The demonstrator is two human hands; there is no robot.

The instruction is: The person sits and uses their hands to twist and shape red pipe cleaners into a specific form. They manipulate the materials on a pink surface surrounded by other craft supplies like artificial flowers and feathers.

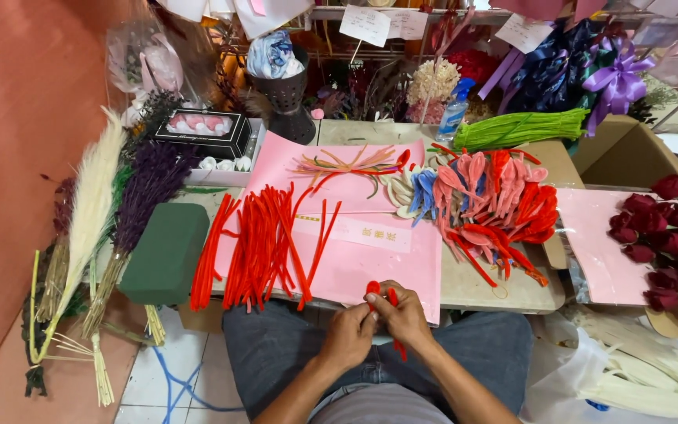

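Red pipe cleaner (pixel 390 302): pinched between both hands over the lap, just off the near edge of the pink paper sheet (pixel 402 267); curled red end (pixel 373 287) poking up above the fingertips, free tail (pixel 399 349) dropping down below the right hand.
Long axis: roughly upright in view, leaning slightly, curl toward the surface, tail toward the body.
Left hand (pixel 348 334): closed on the stem near the curled end, fingertips together.
Right hand (pixel 406 316): closed on the same stem just beside the left, touching it; tail emerging beneath, so nearer the free length.
Loose red pipe cleaners (pixel 264 247): straight pile on the pink sheet, ahead and left of the hands, nearer the left hand, lengths running toward and away from the body.
Bent petal shapes (pixel 496 204): red, pink and blue heap, ahead and right.
Green foam block (pixel 165 253): far left on the surface.
Dark red roses (pixel 672 235): far right.
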